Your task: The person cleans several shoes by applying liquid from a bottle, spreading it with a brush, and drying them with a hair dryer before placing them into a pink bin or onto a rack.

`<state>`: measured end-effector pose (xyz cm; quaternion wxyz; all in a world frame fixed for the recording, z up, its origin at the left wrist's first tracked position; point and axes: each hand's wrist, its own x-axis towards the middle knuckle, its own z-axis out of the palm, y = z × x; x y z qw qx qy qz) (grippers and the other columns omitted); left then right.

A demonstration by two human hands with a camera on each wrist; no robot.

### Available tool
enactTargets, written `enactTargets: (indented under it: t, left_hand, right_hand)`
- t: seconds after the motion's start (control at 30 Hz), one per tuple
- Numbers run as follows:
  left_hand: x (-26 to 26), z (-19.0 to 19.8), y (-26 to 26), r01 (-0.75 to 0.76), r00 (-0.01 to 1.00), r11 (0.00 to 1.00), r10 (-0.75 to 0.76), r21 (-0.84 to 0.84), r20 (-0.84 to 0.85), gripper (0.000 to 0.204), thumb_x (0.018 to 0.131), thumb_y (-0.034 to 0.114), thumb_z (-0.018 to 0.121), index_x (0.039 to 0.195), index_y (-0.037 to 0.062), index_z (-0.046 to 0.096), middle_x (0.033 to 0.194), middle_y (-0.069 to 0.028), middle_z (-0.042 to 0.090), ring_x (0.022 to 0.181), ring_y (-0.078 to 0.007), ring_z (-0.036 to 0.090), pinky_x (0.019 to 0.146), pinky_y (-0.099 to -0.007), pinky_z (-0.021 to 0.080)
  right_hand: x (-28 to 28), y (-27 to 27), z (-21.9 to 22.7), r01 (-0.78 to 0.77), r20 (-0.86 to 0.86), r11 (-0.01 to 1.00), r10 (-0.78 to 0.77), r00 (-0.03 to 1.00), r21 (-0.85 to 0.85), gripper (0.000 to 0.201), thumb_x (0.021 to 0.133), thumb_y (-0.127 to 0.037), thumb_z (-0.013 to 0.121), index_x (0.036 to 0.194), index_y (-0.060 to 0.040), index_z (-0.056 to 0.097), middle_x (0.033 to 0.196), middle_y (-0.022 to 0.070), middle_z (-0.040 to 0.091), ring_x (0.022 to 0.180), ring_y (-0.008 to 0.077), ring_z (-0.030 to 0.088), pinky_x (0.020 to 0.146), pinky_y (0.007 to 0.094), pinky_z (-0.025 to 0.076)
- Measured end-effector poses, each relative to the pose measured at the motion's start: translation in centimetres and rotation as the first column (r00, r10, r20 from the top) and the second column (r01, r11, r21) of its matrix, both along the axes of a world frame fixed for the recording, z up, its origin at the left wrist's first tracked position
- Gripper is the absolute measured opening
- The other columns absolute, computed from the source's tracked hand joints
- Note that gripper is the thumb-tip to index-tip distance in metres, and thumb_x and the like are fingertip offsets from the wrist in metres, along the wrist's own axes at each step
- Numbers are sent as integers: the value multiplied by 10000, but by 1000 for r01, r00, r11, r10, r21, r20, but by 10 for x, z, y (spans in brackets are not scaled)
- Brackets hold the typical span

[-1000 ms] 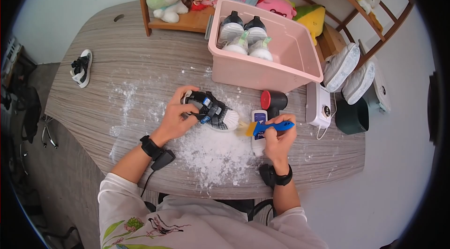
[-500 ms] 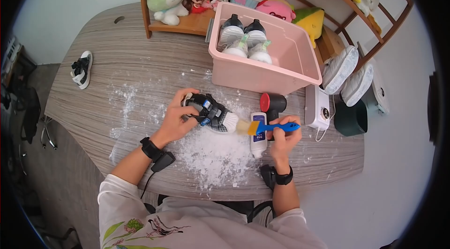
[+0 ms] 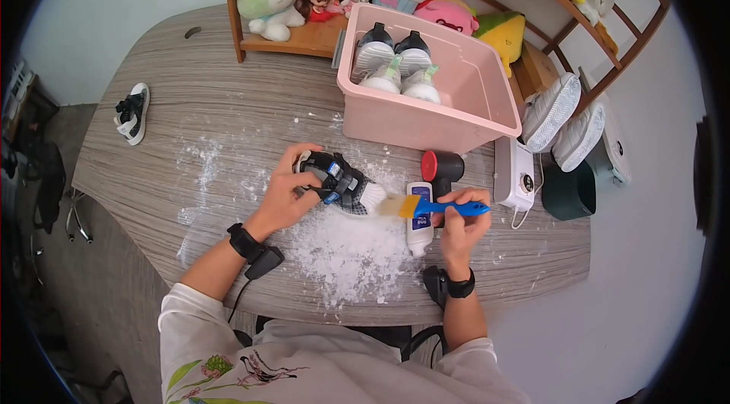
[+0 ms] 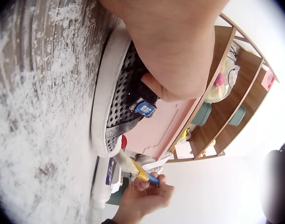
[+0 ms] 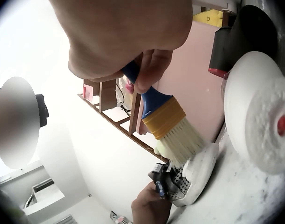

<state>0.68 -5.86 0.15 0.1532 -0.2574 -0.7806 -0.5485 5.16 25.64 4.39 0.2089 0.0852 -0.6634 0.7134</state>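
My left hand grips a small black mesh shoe near its heel, thumb inside the opening. The shoe has a white sole, a white toe and blue tags on its straps. In my right hand is a paint brush with a blue handle, a yellow band and pale bristles, pinched by the handle. The bristles meet the white toe in the right wrist view. White powder lies thick on the table around the shoe. A white bottle with a purple label lies under the brush.
A black hair dryer with a red end lies behind the bottle. The pink bin behind it holds several shoes. Another small shoe stands far left. White shoes sit over a white device at right, beside a dark green container.
My right hand has shifted slightly right and turned the brush handle flatter. The bristles now lie against the shoe's toe. My left hand and the shoe have hardly moved.
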Motion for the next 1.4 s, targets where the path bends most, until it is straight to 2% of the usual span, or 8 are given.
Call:
enactTargets:
  t: [0.3, 0.37, 0.5, 0.57, 0.67, 0.77, 1.07, 1.4]
  left_hand:
    - [-3, -10, 2, -29, 1000, 997, 29, 68, 8, 103, 703, -6, 635, 793, 9, 681, 1371, -192, 471, 1265, -382, 514, 1107, -454, 375]
    - [-3, -10, 2, -50, 999, 995, 49, 84, 18, 119, 704, -8, 631, 808, 10, 685, 1373, -191, 471, 1265, -382, 514, 1111, -458, 374]
    - [-1, -10, 2, -164, 986, 986, 164, -5, 18, 164, 722, -18, 607, 859, 3, 693, 1385, -180, 466, 1270, -369, 513, 1107, -455, 387]
    - [-1, -9, 2, -199, 980, 980, 199, -33, 25, 174, 741, -22, 588, 878, -8, 694, 1393, -174, 458, 1280, -360, 508, 1105, -449, 390]
    - [-1, -8, 2, -254, 967, 966, 254, -42, -7, 167, 748, -52, 605, 878, -5, 697, 1343, -170, 502, 1245, -354, 540, 1053, -437, 439]
    - [-3, -11, 0, -128, 984, 989, 117, 78, 134, 187, 776, -92, 574, 900, -16, 693, 1320, -159, 523, 1205, -320, 585, 988, -390, 489]
    - [-2, -10, 0, 21, 981, 992, -45, 127, 191, 212, 847, -155, 508, 918, -23, 660, 1239, -124, 633, 1053, -224, 663, 841, -270, 512]
    - [-3, -12, 2, 76, 977, 993, -91, 86, 193, 147, 912, -117, 524, 955, -37, 641, 1162, -133, 692, 1006, -226, 669, 838, -297, 519]
  right_hand:
    - [-4, 16, -11, -11, -173, 949, 68, 982, 315, 199, 822, 58, 530, 988, -25, 459, 881, 150, 654, 621, 106, 578, 585, 251, 528]
    - [2, -3, 2, 50, -75, 998, -48, 996, 38, 169, 825, 52, 547, 956, -28, 478, 857, 140, 657, 644, 112, 589, 599, 248, 520]
    - [3, -21, 8, 40, -48, 998, -43, 998, -50, 170, 815, 53, 552, 950, -26, 485, 850, 139, 658, 654, 113, 594, 602, 242, 514]
    - [1, -3, -5, -221, 8, 946, 226, 974, 236, 179, 846, 52, 570, 982, -22, 480, 899, 152, 659, 661, 119, 605, 611, 249, 530]
    - [1, 3, -10, -288, 5, 947, 290, 957, 144, 203, 872, 61, 571, 1027, -17, 466, 943, 166, 658, 663, 127, 614, 604, 264, 531]
    - [-3, -7, -9, -200, -61, 977, 196, 979, -68, 177, 911, 64, 578, 1024, -19, 469, 972, 169, 661, 689, 140, 628, 627, 282, 545]
    - [-7, -25, -1, -147, -49, 988, 145, 988, -54, 197, 961, 57, 587, 1146, 22, 528, 1218, 210, 622, 954, 228, 691, 887, 370, 569]
    - [-3, -6, -10, -215, 201, 977, 209, 957, 8, 120, 987, -24, 600, 1087, 22, 551, 1180, 192, 643, 901, 192, 694, 829, 332, 578]
